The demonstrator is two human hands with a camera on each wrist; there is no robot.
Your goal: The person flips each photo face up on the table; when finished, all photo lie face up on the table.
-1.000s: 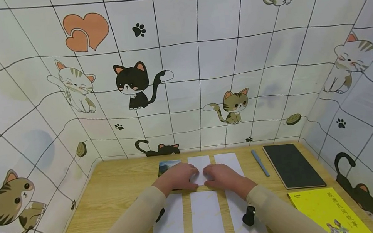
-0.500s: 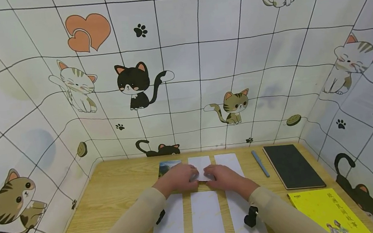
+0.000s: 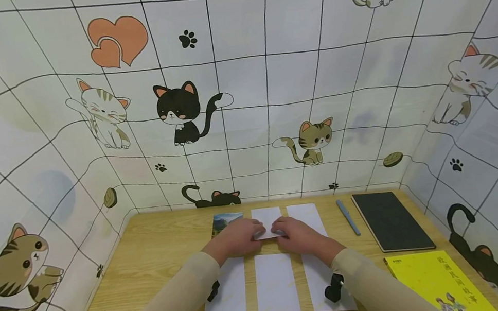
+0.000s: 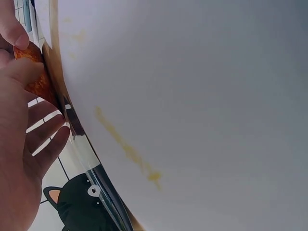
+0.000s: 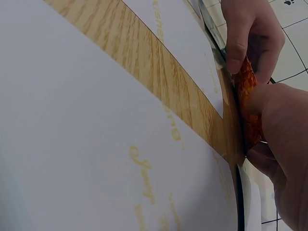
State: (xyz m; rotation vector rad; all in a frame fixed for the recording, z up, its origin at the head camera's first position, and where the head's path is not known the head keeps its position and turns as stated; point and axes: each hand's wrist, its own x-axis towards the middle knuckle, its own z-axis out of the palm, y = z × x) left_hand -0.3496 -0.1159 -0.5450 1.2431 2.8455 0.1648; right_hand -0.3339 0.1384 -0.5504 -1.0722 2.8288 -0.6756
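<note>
In the head view, my left hand (image 3: 239, 237) and right hand (image 3: 303, 234) pinch the near part of the middle back-row photo print (image 3: 267, 219) from its two sides. Its near edge is tilted up off the table, white back upward. The orange-red picture side (image 5: 249, 103) shows between thumbs and fingers in the right wrist view. That same printed side (image 4: 42, 89) appears beside my left hand (image 4: 17, 139) in the left wrist view. Left of it lies a print with a landscape picture (image 3: 223, 222), partly covered by my left hand. On the right lies a white-backed print (image 3: 305, 216).
Three white-backed prints lie in a nearer row, the middle print (image 3: 275, 284) between the two forearms. To the right are a blue pen (image 3: 347, 217), a black notebook (image 3: 392, 221) and a yellow book (image 3: 437, 283). Cat-patterned cloth (image 3: 242, 99) surrounds the wooden table (image 3: 150, 261).
The near edge of the middle back-row print has risen off the table between my hands. Both hands have stayed nearly in place. The other prints have not moved.
</note>
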